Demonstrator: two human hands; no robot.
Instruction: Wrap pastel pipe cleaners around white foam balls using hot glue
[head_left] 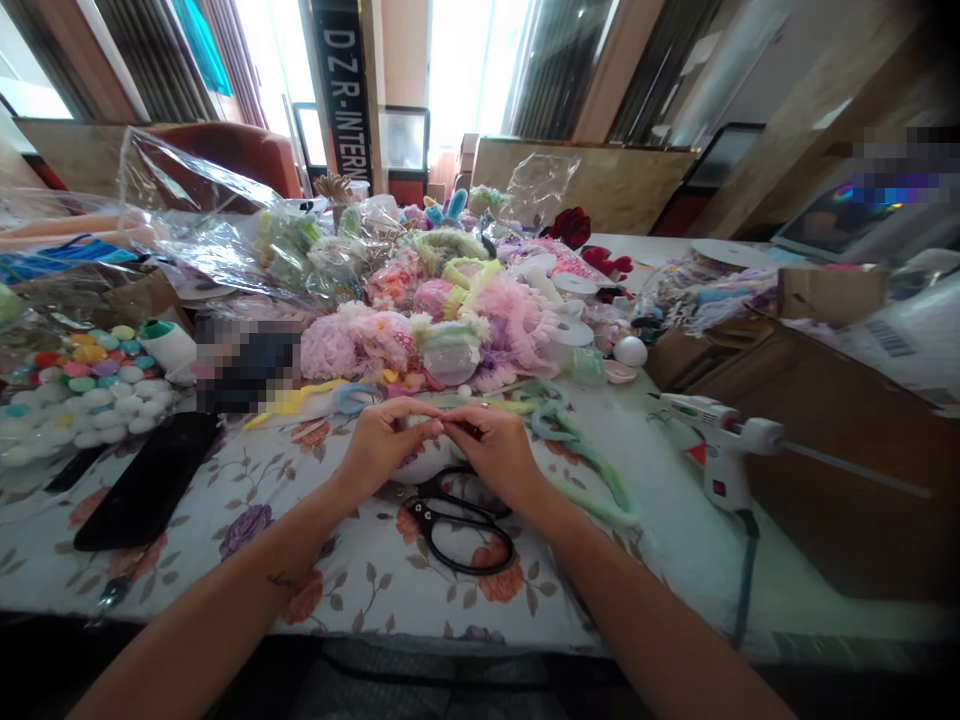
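My left hand [384, 440] and my right hand [491, 448] meet at the middle of the table, fingers curled and pinched together over a small pale round piece [426, 458] that shows between and under them. What the fingertips pinch is too small to make out. Black-handled scissors [459, 520] lie on the floral tablecloth [360, 570] just below my hands. A green fuzzy pipe-cleaner chain [581, 450] trails away to the right of my right hand.
A pile of pastel fluffy craft pieces [442, 310] fills the table behind my hands. At left lie a bag of pompoms [82, 390] and a black phone [146, 480]. A white glue gun [720, 440] and a cardboard box [832, 450] stand at right.
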